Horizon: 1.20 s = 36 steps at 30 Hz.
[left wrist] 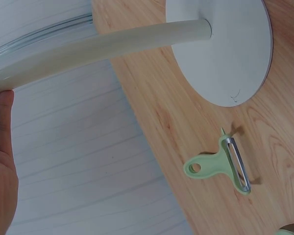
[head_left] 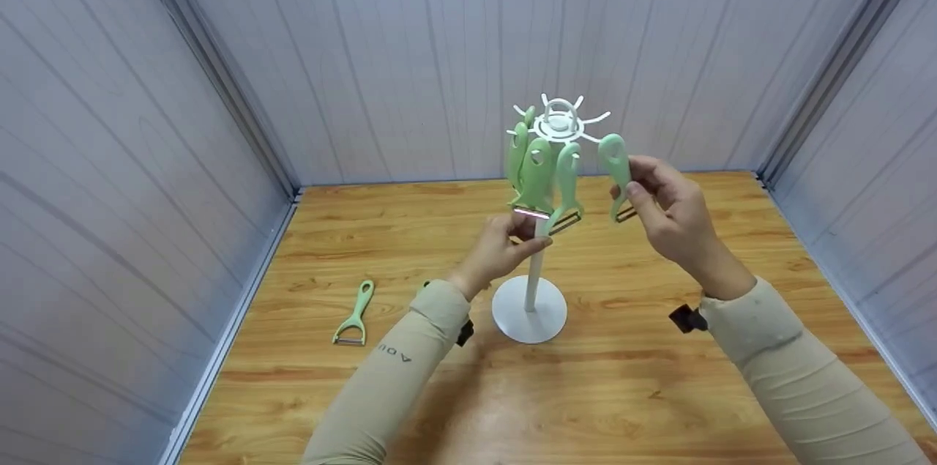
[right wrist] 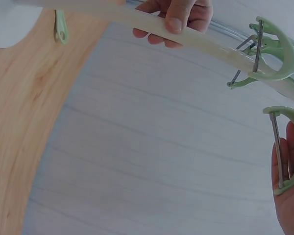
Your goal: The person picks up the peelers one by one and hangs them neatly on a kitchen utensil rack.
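My left hand (head_left: 501, 249) grips the white pole (head_left: 535, 274) of an upright stand just below its hanging peelers. In the right wrist view the left thumb lies across the pole (right wrist: 206, 44). Several green peelers hang from the stand's hooks, one in front (head_left: 538, 176) and another just right of it (head_left: 567, 176). My right hand (head_left: 673, 212) pinches a green peeler (head_left: 613, 150) by its handle, blade end down. The handle's hole is close to the tip of a right-hand hook; whether they touch I cannot tell.
A green peeler (head_left: 356, 318) lies on the wooden table (head_left: 293, 377) at the left. Another peeler (left wrist: 215, 164) lies near the round white base (left wrist: 235, 63), mostly behind my left sleeve in the head view. Bare hooks (head_left: 596, 118) stick out at the rack's back and right. Panel walls enclose the table.
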Tool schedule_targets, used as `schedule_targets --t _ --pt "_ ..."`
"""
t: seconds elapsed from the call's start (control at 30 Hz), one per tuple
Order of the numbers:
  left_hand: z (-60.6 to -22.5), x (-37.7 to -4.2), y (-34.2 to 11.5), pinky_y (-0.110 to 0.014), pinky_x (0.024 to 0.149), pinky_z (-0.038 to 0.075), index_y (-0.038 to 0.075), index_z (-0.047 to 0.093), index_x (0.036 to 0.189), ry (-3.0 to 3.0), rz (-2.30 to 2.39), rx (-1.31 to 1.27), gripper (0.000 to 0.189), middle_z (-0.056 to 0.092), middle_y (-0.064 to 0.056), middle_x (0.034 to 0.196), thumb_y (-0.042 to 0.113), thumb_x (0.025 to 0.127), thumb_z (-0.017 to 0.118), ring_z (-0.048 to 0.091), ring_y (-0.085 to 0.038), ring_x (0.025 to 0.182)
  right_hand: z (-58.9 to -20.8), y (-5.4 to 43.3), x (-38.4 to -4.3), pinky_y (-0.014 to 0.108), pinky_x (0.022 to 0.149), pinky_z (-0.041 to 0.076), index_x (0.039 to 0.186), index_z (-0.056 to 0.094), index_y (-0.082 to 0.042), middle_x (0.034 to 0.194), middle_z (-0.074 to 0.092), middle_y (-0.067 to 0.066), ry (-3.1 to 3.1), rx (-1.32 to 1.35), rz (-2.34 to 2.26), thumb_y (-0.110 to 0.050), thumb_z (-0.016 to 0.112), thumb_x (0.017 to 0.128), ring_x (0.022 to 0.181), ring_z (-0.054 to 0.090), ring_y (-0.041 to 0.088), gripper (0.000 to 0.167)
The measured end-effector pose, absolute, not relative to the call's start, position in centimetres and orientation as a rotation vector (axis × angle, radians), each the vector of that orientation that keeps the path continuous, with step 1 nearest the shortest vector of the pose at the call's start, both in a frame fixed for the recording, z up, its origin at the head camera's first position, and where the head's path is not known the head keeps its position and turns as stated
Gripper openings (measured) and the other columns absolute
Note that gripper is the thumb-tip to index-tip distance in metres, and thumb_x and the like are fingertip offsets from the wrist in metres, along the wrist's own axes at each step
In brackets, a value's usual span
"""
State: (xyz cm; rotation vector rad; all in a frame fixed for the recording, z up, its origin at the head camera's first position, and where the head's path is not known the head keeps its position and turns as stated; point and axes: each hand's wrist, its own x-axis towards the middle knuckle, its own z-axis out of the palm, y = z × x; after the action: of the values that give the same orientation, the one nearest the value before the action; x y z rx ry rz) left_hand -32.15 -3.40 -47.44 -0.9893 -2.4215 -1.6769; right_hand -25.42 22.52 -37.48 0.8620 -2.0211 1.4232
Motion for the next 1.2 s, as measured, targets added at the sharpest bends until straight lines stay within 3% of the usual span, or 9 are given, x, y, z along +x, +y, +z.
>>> schedule_targets --t 0.1,0.4,0.6,0.9,1.03,1.2 --pt "-47.4 -32.1 -3.4 -0.051 0.090 0.064 -0.002 0.077 0.108 -2.415 -1.676 -0.991 0.015 0.080 -0.018 0.102 0.009 0.100 0.079 0.075 -0.018 0.091 -37.4 22.1 -25.7 0.018 0.075 0.055 0.132 0.061 0.019 0.101 0.071 -0.004 -2.013 0.854 1.462 0.011 0.050 0.107 0.091 0.069 0.007 0.028" --pt "-47.4 -32.1 -3.4 -0.034 0.087 0.065 -0.002 0.077 0.109 -2.415 -1.642 -1.010 0.015 0.080 -0.017 0.102 0.011 0.100 0.079 0.076 -0.019 0.091 -37.4 21.1 -26.5 0.017 0.077 0.056 0.136 0.058 0.019 0.100 0.071 0.001 -2.032 0.884 1.542 0.011 0.047 0.108 0.091 0.069 0.012 0.031" --pt "-47.5 -32.2 -3.4 -0.036 0.088 0.064 -0.002 0.077 0.110 -2.422 -1.633 -1.020 0.015 0.080 -0.016 0.102 0.010 0.101 0.078 0.072 -0.011 0.089 -37.4 20.6 -26.9 0.018 0.074 0.052 0.137 0.057 0.019 0.102 0.067 0.005 -2.061 0.884 1.536 0.011 0.045 0.109 0.090 0.064 0.013 0.032" --pt "-47.4 -32.0 -3.4 -0.033 0.086 0.062 0.000 0.077 0.110 -2.432 -1.691 -0.992 0.017 0.079 -0.014 0.102 0.015 0.102 0.079 0.071 -0.007 0.089 -37.5 20.6 -27.6 0.019 0.061 0.048 0.138 0.064 0.013 0.094 0.064 -0.008 -2.077 0.871 1.446 0.007 0.050 0.111 0.081 0.057 0.007 0.032" --pt "-47.4 -32.0 -3.4 -0.031 0.085 0.062 0.001 0.077 0.109 -2.441 -1.687 -0.983 0.017 0.079 -0.013 0.102 0.015 0.102 0.078 0.071 -0.008 0.089 -37.5 20.6 -28.0 0.017 0.068 0.049 0.140 0.062 0.014 0.096 0.064 -0.007 -2.094 0.870 1.416 0.007 0.049 0.111 0.084 0.059 0.007 0.033" --pt "-47.5 -32.1 -3.4 -0.029 0.085 0.062 -0.001 0.079 0.112 -2.459 -1.664 -0.972 0.019 0.081 -0.014 0.103 0.016 0.102 0.078 0.074 -0.012 0.091 -37.4 20.5 -28.5 0.018 0.081 0.051 0.141 0.061 0.015 0.100 0.067 0.009 -2.147 0.833 1.412 0.003 0.045 0.113 0.095 0.062 0.004 0.034"
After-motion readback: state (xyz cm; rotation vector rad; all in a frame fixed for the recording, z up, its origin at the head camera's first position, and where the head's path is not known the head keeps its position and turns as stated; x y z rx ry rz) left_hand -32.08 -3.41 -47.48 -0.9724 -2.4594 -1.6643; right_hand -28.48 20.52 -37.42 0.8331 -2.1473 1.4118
